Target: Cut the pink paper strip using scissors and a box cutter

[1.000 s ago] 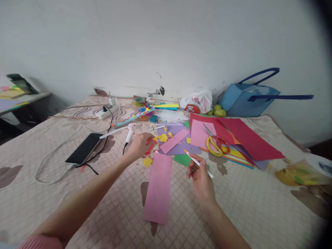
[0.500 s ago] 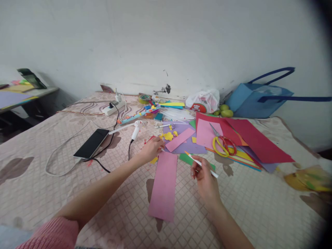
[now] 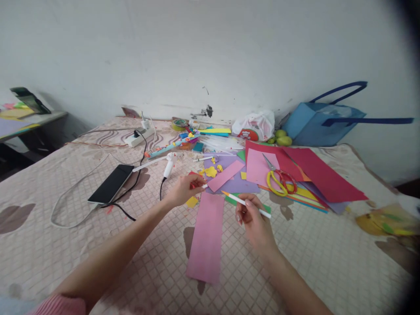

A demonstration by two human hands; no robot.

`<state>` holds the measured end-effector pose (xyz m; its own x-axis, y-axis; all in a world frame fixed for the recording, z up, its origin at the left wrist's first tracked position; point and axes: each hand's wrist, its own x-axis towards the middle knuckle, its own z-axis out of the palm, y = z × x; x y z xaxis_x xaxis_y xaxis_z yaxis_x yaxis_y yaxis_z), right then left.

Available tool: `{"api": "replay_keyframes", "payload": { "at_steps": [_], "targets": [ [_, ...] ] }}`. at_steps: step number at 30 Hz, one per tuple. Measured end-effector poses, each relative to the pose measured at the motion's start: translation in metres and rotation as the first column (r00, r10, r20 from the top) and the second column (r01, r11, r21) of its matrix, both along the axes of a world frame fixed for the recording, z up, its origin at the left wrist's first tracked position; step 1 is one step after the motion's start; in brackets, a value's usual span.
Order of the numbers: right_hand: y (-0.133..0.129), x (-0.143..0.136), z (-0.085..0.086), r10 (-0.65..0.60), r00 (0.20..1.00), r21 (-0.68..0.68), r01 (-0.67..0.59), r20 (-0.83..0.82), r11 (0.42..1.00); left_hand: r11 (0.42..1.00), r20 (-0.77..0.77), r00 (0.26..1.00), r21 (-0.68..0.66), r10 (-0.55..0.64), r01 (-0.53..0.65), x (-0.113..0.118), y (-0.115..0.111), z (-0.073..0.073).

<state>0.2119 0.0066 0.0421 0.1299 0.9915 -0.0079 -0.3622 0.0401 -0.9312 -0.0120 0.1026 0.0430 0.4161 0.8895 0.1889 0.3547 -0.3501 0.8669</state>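
Observation:
In the head view, my right hand [image 3: 254,214] is closed around a slim white marker [image 3: 241,201]. Its orange tip points left, just above the right side of a long pink paper strip [image 3: 205,240]. My left hand [image 3: 187,189] pinches a small white cap-like piece [image 3: 204,186] near the strip's far end; most of it is hidden by the fingers. A shorter pink strip [image 3: 226,176] lies beyond, on a purple sheet [image 3: 241,187] with yellow paper flowers [image 3: 211,172]. Green paper [image 3: 231,197] rests partly under the marker.
Scissors with yellow and red handles [image 3: 278,181] lie on coloured sheets at right. A glue gun [image 3: 169,165], a tablet [image 3: 110,183] with cables and a power strip [image 3: 140,137] are at left. A blue bag [image 3: 321,124] and white plastic bag [image 3: 256,127] stand by the wall.
My right hand has brought the marker's tip leftward, closer to my left hand. More of the white piece shows at my left fingertips. The whole view has shifted slightly.

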Motion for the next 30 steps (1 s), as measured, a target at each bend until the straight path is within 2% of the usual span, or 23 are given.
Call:
{"api": "replay_keyframes", "payload": {
  "at_steps": [6, 12, 15, 19, 22, 26, 30],
  "targets": [
    [0.017, -0.005, 0.022, 0.11, 0.994, 0.103, -0.107, -0.018, 0.989, 0.983, 0.263, 0.965, -0.168, -0.025, 0.072, 0.006, -0.018, 0.004],
    [0.016, -0.009, 0.017, 0.133, 0.991, 0.144, -0.13, -0.012, 0.981, 0.932, 0.468, 0.878, -0.353, 0.101, 0.081, 0.009, -0.027, 0.008],
    [0.01, -0.012, 0.011, 0.134, 0.991, 0.173, -0.133, 0.007, 0.976, 0.855, 0.573, 0.792, -0.501, 0.212, 0.134, 0.011, -0.03, 0.005],
    [0.003, -0.017, 0.007, 0.108, 0.981, 0.265, -0.148, 0.159, 0.953, 0.688, 0.633, 0.675, -0.68, 0.379, 0.252, 0.015, -0.034, 0.003],
    [0.0, -0.02, 0.007, 0.079, 0.953, 0.314, -0.173, 0.291, 0.934, 0.584, 0.63, 0.616, -0.748, 0.473, 0.316, 0.018, -0.036, 0.003],
    [-0.002, -0.021, 0.005, 0.044, 0.926, 0.324, -0.175, 0.375, 0.93, 0.499, 0.605, 0.571, -0.791, 0.555, 0.353, 0.021, -0.038, 0.006],
    [-0.001, -0.022, 0.003, 0.036, 0.919, 0.297, -0.164, 0.393, 0.941, 0.456, 0.581, 0.547, -0.814, 0.603, 0.361, 0.022, -0.039, 0.009]
  ]
}}
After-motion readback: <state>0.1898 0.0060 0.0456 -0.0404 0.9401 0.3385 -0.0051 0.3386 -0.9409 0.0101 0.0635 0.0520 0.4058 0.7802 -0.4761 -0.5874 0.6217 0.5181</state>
